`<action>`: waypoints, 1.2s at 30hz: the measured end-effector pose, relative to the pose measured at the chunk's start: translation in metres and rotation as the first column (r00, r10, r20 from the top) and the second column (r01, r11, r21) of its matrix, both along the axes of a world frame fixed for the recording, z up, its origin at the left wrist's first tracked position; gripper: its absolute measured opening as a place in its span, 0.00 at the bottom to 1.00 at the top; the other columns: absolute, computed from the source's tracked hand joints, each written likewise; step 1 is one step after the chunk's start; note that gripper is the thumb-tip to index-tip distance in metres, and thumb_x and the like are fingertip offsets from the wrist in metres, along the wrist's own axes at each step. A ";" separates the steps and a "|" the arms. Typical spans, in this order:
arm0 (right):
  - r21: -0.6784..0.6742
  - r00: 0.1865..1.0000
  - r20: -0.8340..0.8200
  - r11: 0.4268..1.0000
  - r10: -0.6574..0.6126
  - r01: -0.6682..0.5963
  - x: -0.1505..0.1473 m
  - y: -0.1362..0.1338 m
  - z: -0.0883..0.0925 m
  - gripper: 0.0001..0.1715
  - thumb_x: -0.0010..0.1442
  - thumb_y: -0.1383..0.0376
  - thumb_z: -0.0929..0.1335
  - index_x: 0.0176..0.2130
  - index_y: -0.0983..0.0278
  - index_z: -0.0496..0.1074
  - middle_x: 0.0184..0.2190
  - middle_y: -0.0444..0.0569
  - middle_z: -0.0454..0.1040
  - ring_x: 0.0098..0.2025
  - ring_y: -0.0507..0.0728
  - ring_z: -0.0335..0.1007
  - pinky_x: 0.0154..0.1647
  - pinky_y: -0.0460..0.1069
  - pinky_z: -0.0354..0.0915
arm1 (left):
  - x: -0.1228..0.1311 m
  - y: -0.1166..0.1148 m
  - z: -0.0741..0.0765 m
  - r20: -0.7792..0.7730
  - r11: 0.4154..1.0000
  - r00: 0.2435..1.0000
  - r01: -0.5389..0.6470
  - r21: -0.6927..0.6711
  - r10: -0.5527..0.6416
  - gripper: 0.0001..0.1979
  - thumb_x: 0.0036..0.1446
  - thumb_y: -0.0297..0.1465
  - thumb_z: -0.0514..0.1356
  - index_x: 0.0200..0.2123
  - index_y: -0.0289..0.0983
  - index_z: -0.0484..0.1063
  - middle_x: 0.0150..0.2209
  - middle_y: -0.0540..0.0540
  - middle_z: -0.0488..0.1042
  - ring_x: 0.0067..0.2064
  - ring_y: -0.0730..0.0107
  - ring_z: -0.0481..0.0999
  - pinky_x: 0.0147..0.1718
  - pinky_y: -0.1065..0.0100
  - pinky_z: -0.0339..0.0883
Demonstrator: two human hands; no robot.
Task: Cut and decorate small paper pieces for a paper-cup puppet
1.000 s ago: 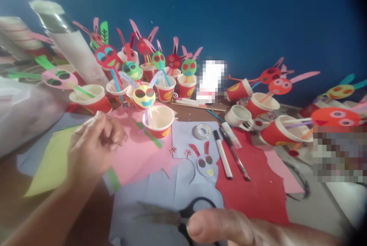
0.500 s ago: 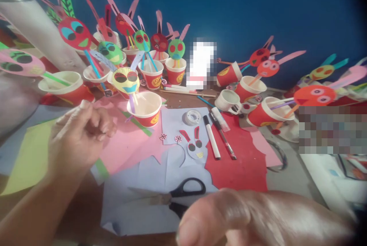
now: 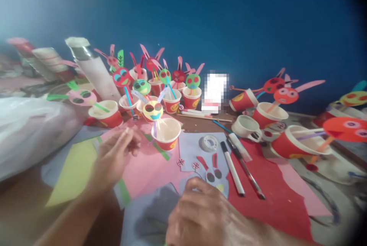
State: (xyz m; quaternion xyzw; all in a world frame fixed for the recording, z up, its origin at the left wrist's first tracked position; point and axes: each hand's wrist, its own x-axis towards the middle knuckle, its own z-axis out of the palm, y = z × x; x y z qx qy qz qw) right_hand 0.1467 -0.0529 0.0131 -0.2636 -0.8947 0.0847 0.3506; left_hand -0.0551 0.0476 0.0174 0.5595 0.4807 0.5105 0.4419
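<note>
My left hand (image 3: 114,158) hovers over the pink paper (image 3: 149,167), its fingers curled together with nothing visible in them. It is a little left of a red paper cup (image 3: 168,140) that holds a yellow face on a straw (image 3: 153,110). My right hand (image 3: 200,215) lies low in the foreground, back up and fingers bent down onto the lilac paper (image 3: 146,215). Its fingertips reach the lilac bunny face cut-out with red ears (image 3: 213,173). Whatever lies beneath this hand is hidden.
A tape roll (image 3: 208,143), a white marker (image 3: 233,168) and a black pen (image 3: 246,169) lie by the red paper (image 3: 272,196). Several cups with paper faces (image 3: 172,101) line the blue wall, and others lie tipped at right (image 3: 286,143). A white bag (image 3: 28,131) sits at left.
My right hand has moved forward over the lilac paper, covering the black-handled scissors, and now reaches the bunny cut-out. The left hand has shifted slightly right. The view has tilted up.
</note>
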 end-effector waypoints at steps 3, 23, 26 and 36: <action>-0.094 0.990 -0.083 0.990 -0.115 0.108 -0.001 0.005 -0.007 0.14 0.63 0.63 0.62 0.27 0.60 0.69 0.19 0.37 0.72 0.22 0.48 0.65 0.31 0.47 0.56 | -0.007 0.005 -0.003 -0.234 0.998 0.971 0.042 -0.041 -0.051 0.12 0.58 0.39 0.57 0.35 0.37 0.74 0.27 0.49 0.72 0.26 0.71 0.69 0.25 0.73 0.63; -0.684 0.887 0.103 0.615 -0.450 0.391 0.051 0.039 0.036 0.09 0.61 0.64 0.62 0.31 0.61 0.70 0.25 0.39 0.73 0.27 0.50 0.68 0.27 0.43 0.60 | -0.004 0.012 -0.008 -0.414 0.993 0.903 0.082 -0.087 -0.111 0.20 0.56 0.44 0.56 0.45 0.38 0.75 0.40 0.42 0.77 0.36 0.59 0.76 0.28 0.69 0.69; -0.485 0.779 0.209 0.629 -0.592 0.608 0.081 0.054 0.038 0.09 0.62 0.61 0.62 0.35 0.60 0.70 0.30 0.40 0.77 0.31 0.52 0.72 0.32 0.44 0.63 | -0.005 0.012 -0.010 -0.426 0.994 0.898 0.087 -0.064 -0.106 0.19 0.56 0.44 0.57 0.45 0.39 0.74 0.44 0.41 0.76 0.41 0.57 0.76 0.31 0.69 0.70; -0.049 0.451 0.490 0.493 -0.746 0.868 0.114 0.080 0.013 0.15 0.60 0.67 0.62 0.44 0.63 0.75 0.34 0.53 0.80 0.36 0.62 0.75 0.36 0.53 0.60 | 0.005 -0.003 -0.008 -0.463 0.863 0.852 0.025 0.505 0.246 0.07 0.54 0.36 0.60 0.36 0.43 0.74 0.40 0.47 0.76 0.42 0.59 0.74 0.42 0.64 0.68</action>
